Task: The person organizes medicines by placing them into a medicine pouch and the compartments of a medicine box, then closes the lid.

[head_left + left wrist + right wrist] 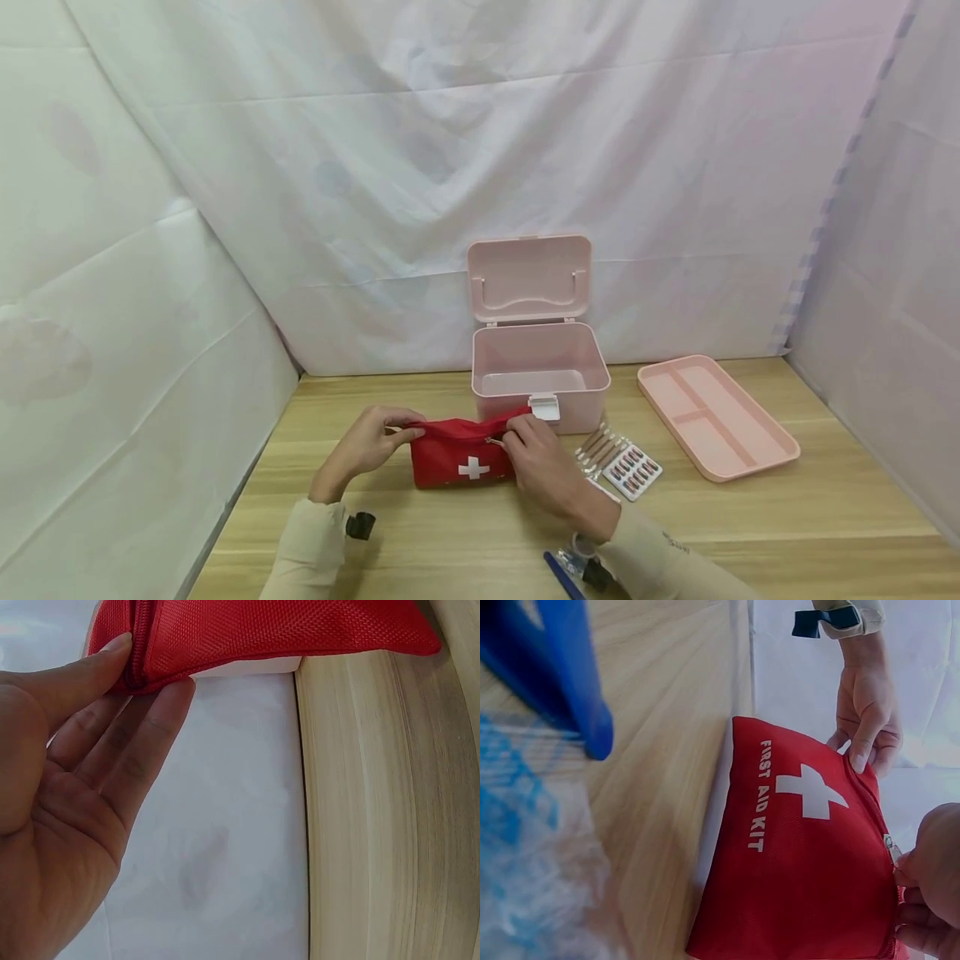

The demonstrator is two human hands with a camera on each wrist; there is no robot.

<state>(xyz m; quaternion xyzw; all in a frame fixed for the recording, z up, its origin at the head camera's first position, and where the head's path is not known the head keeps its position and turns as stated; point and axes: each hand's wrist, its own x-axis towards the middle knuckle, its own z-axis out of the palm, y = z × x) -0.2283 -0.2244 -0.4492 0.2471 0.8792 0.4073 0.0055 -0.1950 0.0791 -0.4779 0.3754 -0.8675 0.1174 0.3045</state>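
Note:
A red first aid kit pouch (461,458) with a white cross is held up on its edge just in front of the pink box. My left hand (375,442) pinches its upper left corner, thumb on one side and fingers behind, at the zipper's end in the left wrist view (112,750). At the upper right, my right hand (547,471) grips the zipped edge between thumb and fingers. Beside that thumb the metal zipper pull (891,847) shows; whether the thumb holds it I cannot tell. The pouch's contents are hidden.
The pink box (588,408) stands behind the pouch, lid (532,279) raised. A divided pink tray (738,425) lies to the right. Cotton swabs (600,450) and a capsule blister pack (633,472) lie near my right wrist, with a blue tool (562,575) and a clear packet (532,862) nearer me.

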